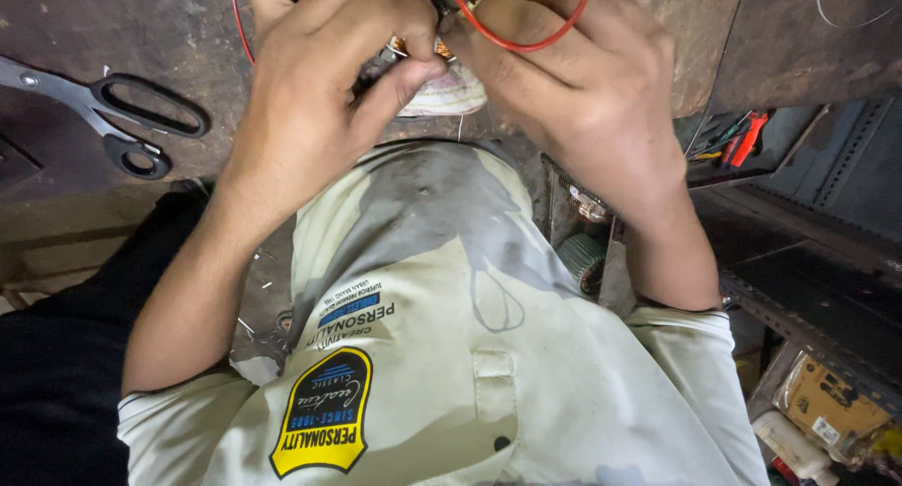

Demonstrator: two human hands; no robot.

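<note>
The small metal part (442, 49) is almost wholly covered by the left hand (315, 92) and the right hand (583, 92), so its shape cannot be told; the top edge cuts off the fingertips and the red wire (526, 45) loop. The scissors (103, 110) lose their blade tips at the left edge; the tools (738, 138) in the tray at right are too small to tell apart.

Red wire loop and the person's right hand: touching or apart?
Touching. The head view shows the red wire loop lying directly across the right hand's knuckles.
</note>
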